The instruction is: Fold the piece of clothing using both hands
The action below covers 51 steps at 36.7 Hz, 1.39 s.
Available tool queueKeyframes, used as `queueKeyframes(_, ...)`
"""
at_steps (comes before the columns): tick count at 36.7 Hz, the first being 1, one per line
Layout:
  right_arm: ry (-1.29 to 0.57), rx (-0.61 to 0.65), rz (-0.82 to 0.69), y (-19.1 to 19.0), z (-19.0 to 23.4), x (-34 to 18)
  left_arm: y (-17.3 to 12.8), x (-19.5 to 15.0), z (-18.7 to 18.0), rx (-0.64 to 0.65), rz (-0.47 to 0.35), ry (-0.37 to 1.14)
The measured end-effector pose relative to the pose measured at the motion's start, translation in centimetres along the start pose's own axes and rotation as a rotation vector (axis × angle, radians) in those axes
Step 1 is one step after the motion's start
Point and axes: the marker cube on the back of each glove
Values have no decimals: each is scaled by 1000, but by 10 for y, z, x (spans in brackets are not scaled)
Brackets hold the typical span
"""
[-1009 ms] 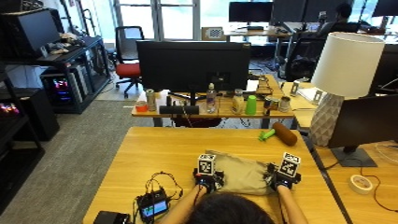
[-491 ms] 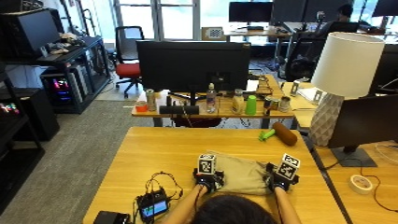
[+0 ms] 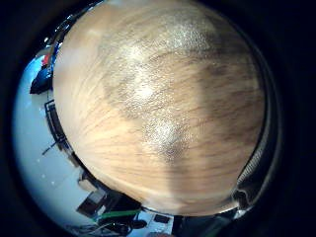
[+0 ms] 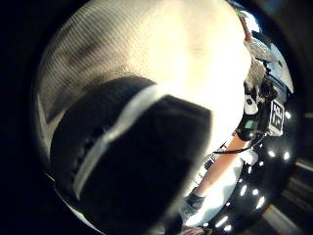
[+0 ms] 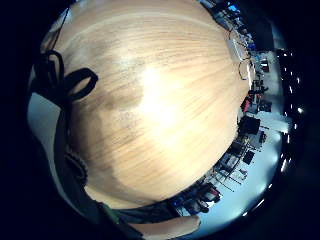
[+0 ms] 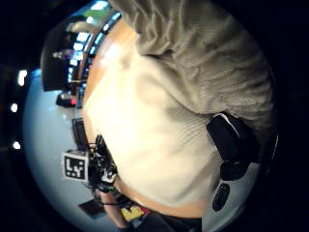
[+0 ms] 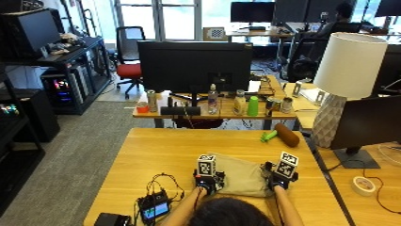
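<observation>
A beige garment [image 7: 241, 175] lies flat and partly folded on the wooden table [image 7: 163, 150], just in front of the person. My left hand [image 7: 206, 182] is at its left edge. In the left thumb side view my thumb [image 4: 132, 161] lies over the cloth [image 4: 161, 44] and pinches it. My right hand [image 7: 279, 181] is at the garment's right edge. There a finger [image 6: 231, 145] pinches a raised fold of the cloth [image 6: 207, 63]. Both little finger side views look onto bare table wood [image 3: 163, 108], [image 5: 155, 105].
A small device with a screen [image 7: 155, 210] and its cables [image 7: 164, 182] sit left of the garment. A brown roll [image 7: 287, 134] and a green item [image 7: 268, 137] lie farther back. A lamp [image 7: 346, 89], a dark monitor [image 7: 371, 123] and a tape roll [image 7: 362, 185] stand at the right.
</observation>
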Motion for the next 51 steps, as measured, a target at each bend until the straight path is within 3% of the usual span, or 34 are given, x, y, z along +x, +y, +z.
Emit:
queueKeyframes(6,-43,-98,-24,0,-22,-2,5,-8,-7,84,13,20)
queueKeyframes(9,-43,-89,-35,-2,-37,-6,11,-10,-9,58,11,47)
queueKeyframes(18,96,192,-141,-9,-103,-56,23,-35,-28,55,-67,30)
queueKeyframes(23,215,279,-206,-30,-99,-108,29,-53,-40,82,-135,18)
queueKeyframes(28,288,308,-300,4,-86,-173,40,-71,-51,65,-193,13)
queueKeyframes(31,277,311,-363,49,-82,-200,46,-85,-56,49,-254,-15)
queueKeyframes(36,195,196,-437,90,-55,-230,52,-103,-61,53,-328,-43)
queueKeyframes(42,14,-134,-411,107,1,-237,58,-116,-67,75,-367,-17)
queueKeyframes(51,-255,-185,-309,91,-15,-213,56,-108,-74,128,-325,-12)
